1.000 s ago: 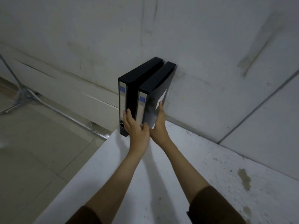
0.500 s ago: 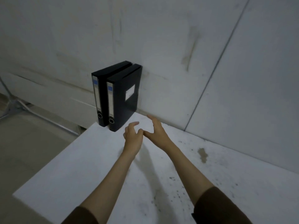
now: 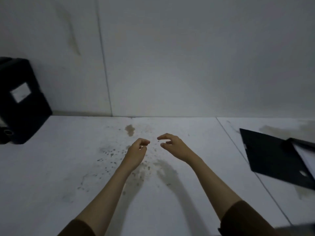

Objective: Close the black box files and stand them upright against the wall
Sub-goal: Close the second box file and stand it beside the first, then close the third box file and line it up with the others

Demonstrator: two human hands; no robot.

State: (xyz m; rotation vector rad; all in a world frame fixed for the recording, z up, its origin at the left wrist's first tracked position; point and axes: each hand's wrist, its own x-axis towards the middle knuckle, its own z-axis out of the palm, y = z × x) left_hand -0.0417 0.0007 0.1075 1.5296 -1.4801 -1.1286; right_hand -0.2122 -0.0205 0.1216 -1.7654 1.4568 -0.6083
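Observation:
Two closed black box files stand upright against the wall at the far left edge, the nearer one showing a white label. Another black box file lies flat and open on the table at the right edge, its white inside partly visible. My left hand hovers over the middle of the table, fingers loosely curled, holding nothing. My right hand floats just to its right, fingers spread and curved, also holding nothing. Both hands are far from either file.
The white table is stained with dark specks and a brown spot near the wall. A seam runs through the tabletop at the right. The grey wall closes off the back.
Both hands have let go of the upright files and pulled back over the table. My view has swung right, so the standing files sit at the left edge and an open file appears at the right.

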